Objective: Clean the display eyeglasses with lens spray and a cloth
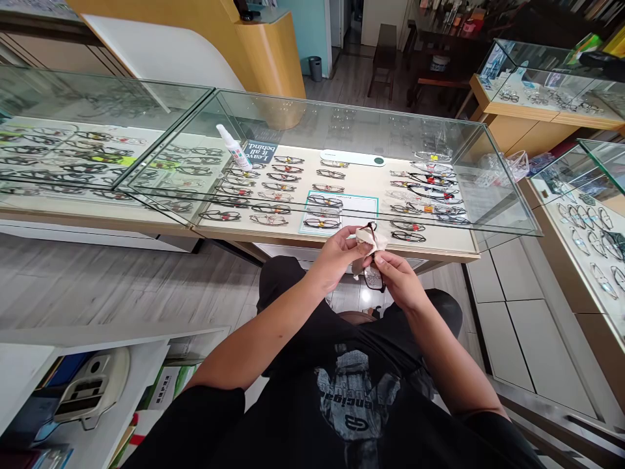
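I sit in front of a glass display counter point(508, 195). My left hand point(338, 251) pinches a small pale cleaning cloth point(367, 241) against the upper lens of a pair of dark-framed glasses point(374, 277). My right hand point(398, 277) grips the lower part of the same glasses, which hang upright between both hands just below the counter's front edge. Part of the frame is hidden under the cloth and my fingers.
The counter holds several rows of glasses, a white spray bottle point(233, 147) on its glass top and a teal-edged tray point(336, 212) inside. More glass cases stand at right point(593, 215). A white shelf with a device point(92, 384) sits at lower left.
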`<move>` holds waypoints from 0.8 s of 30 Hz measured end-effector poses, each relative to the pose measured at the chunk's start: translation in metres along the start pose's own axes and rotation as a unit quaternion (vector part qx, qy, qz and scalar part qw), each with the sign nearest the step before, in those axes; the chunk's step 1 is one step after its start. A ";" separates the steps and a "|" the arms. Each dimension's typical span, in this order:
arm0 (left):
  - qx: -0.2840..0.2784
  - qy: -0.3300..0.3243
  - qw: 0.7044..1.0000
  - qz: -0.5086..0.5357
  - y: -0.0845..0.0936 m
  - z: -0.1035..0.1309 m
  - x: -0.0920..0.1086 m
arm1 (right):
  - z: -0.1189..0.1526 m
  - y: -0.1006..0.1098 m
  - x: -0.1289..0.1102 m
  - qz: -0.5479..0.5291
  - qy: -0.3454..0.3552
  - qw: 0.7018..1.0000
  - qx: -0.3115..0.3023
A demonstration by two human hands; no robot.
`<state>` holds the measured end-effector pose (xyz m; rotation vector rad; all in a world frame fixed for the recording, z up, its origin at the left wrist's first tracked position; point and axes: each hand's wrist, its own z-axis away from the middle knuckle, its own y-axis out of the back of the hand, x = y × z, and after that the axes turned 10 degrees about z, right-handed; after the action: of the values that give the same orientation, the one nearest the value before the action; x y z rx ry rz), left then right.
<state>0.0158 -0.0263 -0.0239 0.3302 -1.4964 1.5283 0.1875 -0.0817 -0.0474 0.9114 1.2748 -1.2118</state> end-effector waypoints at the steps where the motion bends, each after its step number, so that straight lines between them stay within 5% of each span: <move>1: -0.007 0.002 1.000 -0.004 -0.001 0.001 -0.001 | -0.001 0.000 0.000 -0.008 0.002 1.000 0.005; 13: -0.031 -0.084 0.996 -0.029 -0.006 0.014 -0.006 | -0.006 -0.001 -0.001 -0.044 -0.008 0.998 0.033; 18: -0.009 -0.134 0.986 -0.096 -0.010 0.015 -0.004 | -0.006 -0.001 0.001 -0.041 -0.002 0.999 0.031; 24: 0.037 -0.117 0.989 -0.082 -0.015 0.011 -0.007 | -0.006 -0.001 0.007 -0.011 0.001 1.000 0.021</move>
<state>0.0265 -0.0415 -0.0169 0.6791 -1.5520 1.4547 0.1842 -0.0773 -0.0552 0.9306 1.2680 -1.2596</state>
